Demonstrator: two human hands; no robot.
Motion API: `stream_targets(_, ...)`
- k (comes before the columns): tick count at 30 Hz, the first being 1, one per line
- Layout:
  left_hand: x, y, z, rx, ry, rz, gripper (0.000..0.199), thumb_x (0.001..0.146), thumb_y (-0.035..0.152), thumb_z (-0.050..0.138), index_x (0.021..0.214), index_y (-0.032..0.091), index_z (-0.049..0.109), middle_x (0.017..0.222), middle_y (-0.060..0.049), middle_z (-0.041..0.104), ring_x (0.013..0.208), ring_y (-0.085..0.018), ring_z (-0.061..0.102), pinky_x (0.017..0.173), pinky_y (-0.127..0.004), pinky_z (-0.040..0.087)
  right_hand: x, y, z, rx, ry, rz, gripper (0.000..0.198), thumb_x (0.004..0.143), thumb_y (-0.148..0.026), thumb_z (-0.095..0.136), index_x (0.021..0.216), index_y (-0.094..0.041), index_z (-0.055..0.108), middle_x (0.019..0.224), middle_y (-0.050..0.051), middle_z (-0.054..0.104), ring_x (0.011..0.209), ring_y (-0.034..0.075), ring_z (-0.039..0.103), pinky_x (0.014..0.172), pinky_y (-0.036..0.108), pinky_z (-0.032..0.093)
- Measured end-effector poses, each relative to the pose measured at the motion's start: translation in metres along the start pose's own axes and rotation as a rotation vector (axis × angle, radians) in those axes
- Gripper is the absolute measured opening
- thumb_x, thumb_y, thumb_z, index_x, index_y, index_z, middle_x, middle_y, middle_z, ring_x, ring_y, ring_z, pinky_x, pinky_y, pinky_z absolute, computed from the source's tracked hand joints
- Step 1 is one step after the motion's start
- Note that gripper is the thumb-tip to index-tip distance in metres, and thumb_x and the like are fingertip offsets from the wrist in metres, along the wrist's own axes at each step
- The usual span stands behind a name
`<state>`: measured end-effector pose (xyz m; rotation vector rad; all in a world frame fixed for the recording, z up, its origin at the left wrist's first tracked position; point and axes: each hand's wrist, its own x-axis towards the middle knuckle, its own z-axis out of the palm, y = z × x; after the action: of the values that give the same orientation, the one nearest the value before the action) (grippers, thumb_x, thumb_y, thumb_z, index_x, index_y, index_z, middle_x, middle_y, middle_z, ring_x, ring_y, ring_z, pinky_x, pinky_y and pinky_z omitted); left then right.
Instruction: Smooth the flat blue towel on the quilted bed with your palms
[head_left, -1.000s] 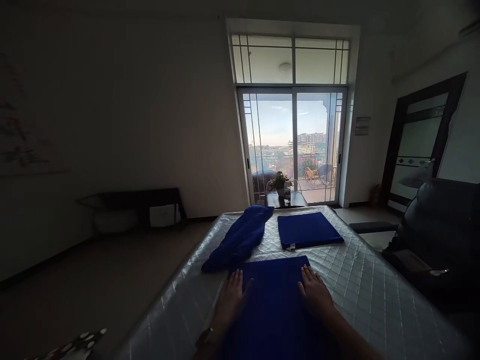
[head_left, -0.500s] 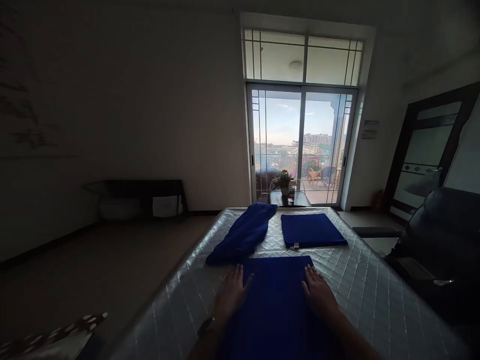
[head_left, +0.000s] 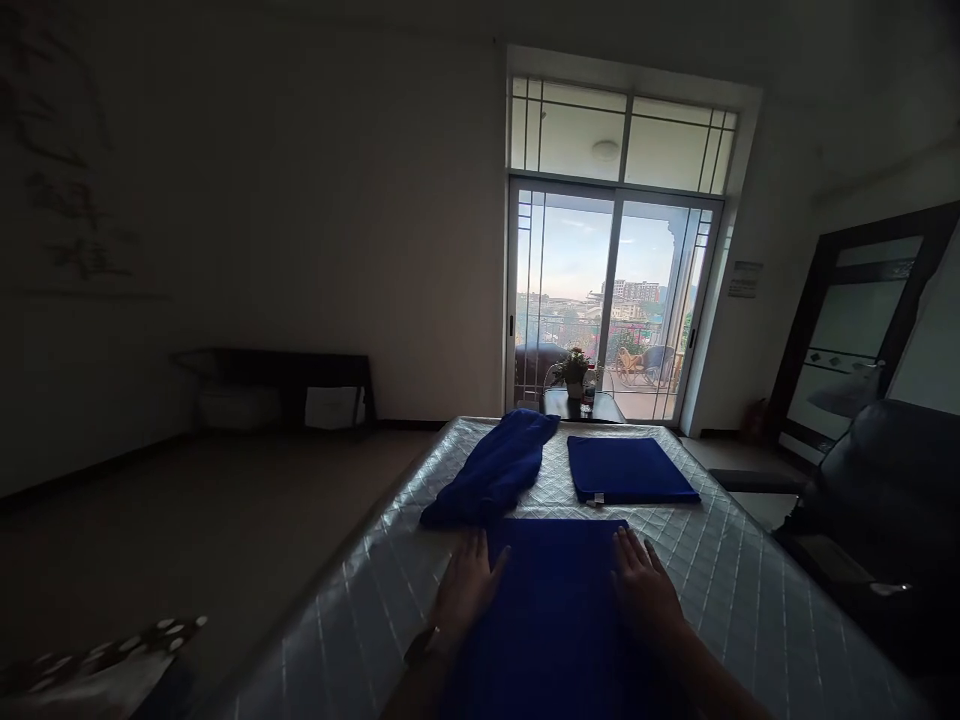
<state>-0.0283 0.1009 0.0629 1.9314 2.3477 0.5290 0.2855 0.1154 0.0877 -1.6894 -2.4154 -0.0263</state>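
Observation:
A flat blue cloth (head_left: 551,610) lies on the silvery quilted table cover (head_left: 360,620) right before me, running down out of the frame. On its left edge rests my left hand (head_left: 466,580), fingers stretched forward and thumb apart. My right hand (head_left: 643,578) lies flat along the opposite edge, fingers extended. Beyond my left hand is a loose, crumpled blue cloth (head_left: 495,470). A neatly folded blue cloth (head_left: 634,470) with a small white tag lies farther off to the right.
A small table (head_left: 555,405) with a potted plant (head_left: 573,368) and a bottle (head_left: 589,388) stands past the far edge, before a sliding glass door (head_left: 566,270). On the right is a dark chair (head_left: 885,490). A low dark bench (head_left: 300,375) stands along the left wall.
The camera view has shifted slightly, so everything sits a little lower and to the right. Both hands remain on the edges of the flat cloth; the right thumb now lies closer to the fingers.

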Motion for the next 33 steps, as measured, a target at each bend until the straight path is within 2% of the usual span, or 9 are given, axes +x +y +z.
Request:
stream_targets(2,0.0,0.0,0.0,-0.009,0.004,-0.001,0.093,0.096,0.067,0.019,0.15,-0.005,0.04,0.162,-0.028,0.035,0.153,-0.037,0.03,0.125,-0.05,0.025,0.008,-0.002,-0.003,-0.026,0.007,-0.042,0.063,0.099,-0.031,0.028,0.158,-0.009,0.03,0.167,0.01,0.023,0.157,0.021,0.012,0.128,0.041,0.008)
stream_targets(6,0.0,-0.001,-0.001,-0.017,0.02,0.0,0.094,0.095,0.069,0.018,0.15,-0.003,0.041,0.163,-0.026,0.035,0.153,-0.037,0.031,0.125,-0.05,0.025,0.033,-0.003,-0.004,0.004,-0.047,0.039,0.063,0.101,-0.033,0.025,0.158,-0.007,0.031,0.167,0.011,0.027,0.156,0.021,0.016,0.128,0.038,0.011)
stream_targets(11,0.0,-0.002,0.002,-0.01,0.029,0.006,0.094,0.096,0.07,0.018,0.151,-0.003,0.04,0.162,-0.027,0.036,0.152,-0.037,0.035,0.125,-0.051,0.027,0.051,0.007,0.009,0.041,-0.064,0.071,0.066,0.102,-0.038,0.022,0.157,-0.004,0.031,0.166,0.013,0.028,0.155,0.022,0.02,0.126,0.038,0.018)
stream_targets(17,0.003,-0.005,0.009,0.023,0.061,-0.009,0.087,0.097,0.067,0.021,0.152,0.003,0.042,0.161,-0.023,0.041,0.151,-0.035,0.037,0.124,-0.052,0.029,0.052,0.016,0.026,0.148,-0.018,0.103,0.067,0.102,-0.041,0.025,0.158,-0.006,0.029,0.167,0.012,0.027,0.156,0.021,0.019,0.127,0.039,0.015)
stream_targets(25,0.0,0.001,0.0,0.106,-0.02,-0.014,0.088,0.098,0.065,0.021,0.154,-0.001,0.035,0.164,-0.022,0.036,0.154,-0.032,0.031,0.126,-0.047,0.025,0.052,0.017,0.028,0.21,0.0,0.109,0.066,0.101,-0.04,0.026,0.158,-0.006,0.031,0.167,0.012,0.027,0.156,0.022,0.02,0.127,0.038,0.015)
stream_targets(29,-0.002,0.004,-0.003,0.156,-0.024,-0.023,0.088,0.098,0.065,0.02,0.154,-0.001,0.036,0.163,-0.022,0.037,0.152,-0.031,0.034,0.124,-0.047,0.03,0.052,0.018,0.029,0.221,0.014,0.117,0.066,0.101,-0.039,0.027,0.157,-0.006,0.031,0.166,0.012,0.028,0.156,0.023,0.021,0.126,0.038,0.015)
stream_targets(33,0.008,0.009,-0.008,0.215,-0.022,-0.024,0.092,0.098,0.065,0.017,0.147,-0.007,0.044,0.156,-0.029,0.043,0.148,-0.038,0.041,0.121,-0.056,0.033,0.05,0.018,0.028,0.231,0.021,0.112,0.066,0.1,-0.038,0.026,0.157,-0.004,0.032,0.166,0.013,0.029,0.156,0.023,0.021,0.126,0.039,0.014)
